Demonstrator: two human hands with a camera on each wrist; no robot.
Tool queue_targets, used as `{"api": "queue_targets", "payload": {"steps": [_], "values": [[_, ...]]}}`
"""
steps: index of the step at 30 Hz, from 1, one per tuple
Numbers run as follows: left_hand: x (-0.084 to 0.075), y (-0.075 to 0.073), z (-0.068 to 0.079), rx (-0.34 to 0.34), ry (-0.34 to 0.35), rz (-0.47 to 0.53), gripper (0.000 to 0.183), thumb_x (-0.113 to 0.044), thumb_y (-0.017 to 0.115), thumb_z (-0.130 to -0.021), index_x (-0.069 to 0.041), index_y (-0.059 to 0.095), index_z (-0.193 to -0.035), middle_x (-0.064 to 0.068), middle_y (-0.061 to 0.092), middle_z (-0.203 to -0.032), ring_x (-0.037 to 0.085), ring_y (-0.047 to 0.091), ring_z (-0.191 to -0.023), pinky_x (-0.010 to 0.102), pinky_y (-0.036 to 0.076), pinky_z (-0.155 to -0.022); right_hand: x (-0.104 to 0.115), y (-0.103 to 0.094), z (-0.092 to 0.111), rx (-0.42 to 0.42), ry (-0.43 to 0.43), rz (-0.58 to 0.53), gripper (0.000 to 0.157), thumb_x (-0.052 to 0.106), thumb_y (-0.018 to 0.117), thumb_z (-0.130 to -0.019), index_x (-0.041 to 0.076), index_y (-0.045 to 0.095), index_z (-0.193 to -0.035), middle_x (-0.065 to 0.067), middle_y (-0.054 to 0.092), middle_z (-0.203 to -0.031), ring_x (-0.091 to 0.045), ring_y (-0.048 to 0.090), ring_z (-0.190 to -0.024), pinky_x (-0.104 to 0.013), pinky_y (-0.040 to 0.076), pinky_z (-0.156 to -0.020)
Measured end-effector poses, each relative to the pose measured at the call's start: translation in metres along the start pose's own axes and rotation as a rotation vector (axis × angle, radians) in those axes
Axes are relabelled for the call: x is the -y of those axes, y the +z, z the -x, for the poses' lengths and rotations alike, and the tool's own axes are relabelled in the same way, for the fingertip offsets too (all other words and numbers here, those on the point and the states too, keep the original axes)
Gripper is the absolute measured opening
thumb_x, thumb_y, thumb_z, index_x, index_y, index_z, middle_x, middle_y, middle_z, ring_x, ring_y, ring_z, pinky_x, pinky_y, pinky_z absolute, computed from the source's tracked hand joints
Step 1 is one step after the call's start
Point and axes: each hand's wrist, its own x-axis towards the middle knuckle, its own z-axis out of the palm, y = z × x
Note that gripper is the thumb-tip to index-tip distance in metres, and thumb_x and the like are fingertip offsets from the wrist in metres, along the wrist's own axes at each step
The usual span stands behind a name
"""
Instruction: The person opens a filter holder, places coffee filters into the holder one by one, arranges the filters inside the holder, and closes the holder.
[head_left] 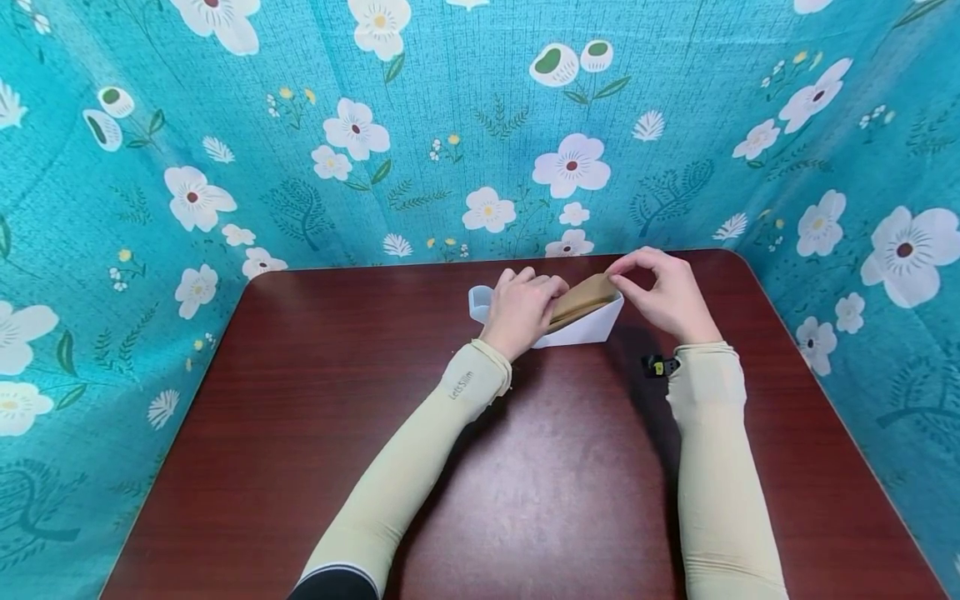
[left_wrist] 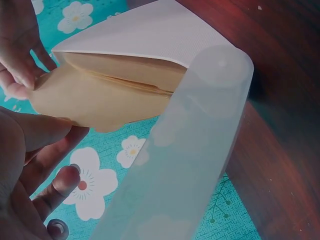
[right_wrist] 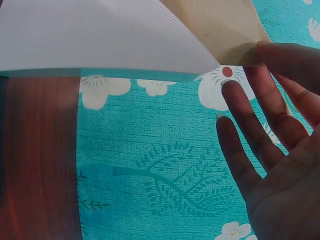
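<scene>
A white wedge-shaped holder (head_left: pixel 591 327) sits near the far edge of the table, its mouth uncovered. Inside are several brown paper sheets that look like cone coffee filters; one filter (left_wrist: pixel 95 97) sticks partly out of the mouth. My right hand (head_left: pixel 663 293) pinches that filter's far corner between thumb and forefinger, the other fingers spread in the right wrist view. On the opposite side, my left hand (head_left: pixel 521 308) pinches the filter's edge, thumb on top in the left wrist view. The holder's translucent lid (left_wrist: pixel 200 125) is swung out, reaching beside the left hand.
The dark reddish wooden table (head_left: pixel 337 417) lies under both arms. A teal floral curtain (head_left: pixel 450 125) hangs behind it and along both sides. A small black device (head_left: pixel 658 366) is strapped at the right wrist.
</scene>
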Motion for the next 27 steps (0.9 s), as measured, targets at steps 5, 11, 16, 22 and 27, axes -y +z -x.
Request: {"api": "queue_targets", "payload": {"steps": [5, 11, 16, 22, 27], "values": [[-0.002, 0.002, 0.000, 0.000, 0.009, -0.013, 0.016, -0.019, 0.067, -0.098, -0.025, 0.075, -0.111, -0.011, 0.078, -0.106, 0.016, 0.062, -0.091, 0.034, 0.039, -0.081, -0.002, 0.002, 0.001, 0.004, -0.014, 0.014, 0.012, 0.012, 0.076, -0.094, 0.009, 0.079, -0.106, -0.013, 0.074, -0.103, -0.028, 0.064, -0.103, -0.039, 0.045, -0.092], [-0.004, 0.006, -0.001, 0.005, 0.015, -0.069, 0.015, -0.022, 0.068, -0.099, -0.027, 0.075, -0.110, -0.012, 0.078, -0.105, 0.014, 0.061, -0.090, 0.033, 0.040, -0.081, -0.006, 0.006, 0.000, 0.026, -0.020, 0.043, 0.012, 0.011, 0.077, -0.094, 0.008, 0.078, -0.105, -0.014, 0.073, -0.106, -0.031, 0.062, -0.105, -0.052, 0.047, -0.094], [-0.006, 0.011, -0.002, 0.006, 0.013, -0.090, 0.016, -0.021, 0.066, -0.100, -0.028, 0.076, -0.110, -0.012, 0.078, -0.104, 0.014, 0.061, -0.091, 0.033, 0.040, -0.080, -0.009, 0.010, 0.000, 0.032, -0.031, 0.057, 0.011, 0.009, 0.077, -0.093, 0.008, 0.078, -0.104, -0.014, 0.072, -0.105, -0.033, 0.062, -0.105, -0.054, 0.048, -0.095], [-0.010, 0.013, -0.004, 0.025, -0.011, -0.134, 0.017, -0.023, 0.062, -0.103, -0.031, 0.075, -0.110, -0.014, 0.078, -0.104, 0.013, 0.061, -0.092, 0.032, 0.039, -0.081, -0.011, 0.016, 0.001, 0.044, -0.043, 0.079, 0.011, 0.008, 0.077, -0.092, 0.008, 0.078, -0.102, -0.014, 0.072, -0.106, -0.035, 0.059, -0.108, -0.055, 0.045, -0.096], [-0.012, 0.016, -0.004, 0.026, -0.013, -0.166, 0.017, -0.022, 0.064, -0.100, -0.031, 0.075, -0.110, -0.014, 0.078, -0.102, 0.013, 0.061, -0.090, 0.032, 0.039, -0.080, -0.013, 0.019, 0.001, 0.051, -0.051, 0.100, 0.010, 0.006, 0.077, -0.091, 0.007, 0.077, -0.101, -0.015, 0.071, -0.107, -0.034, 0.058, -0.109, -0.054, 0.044, -0.096]]}}
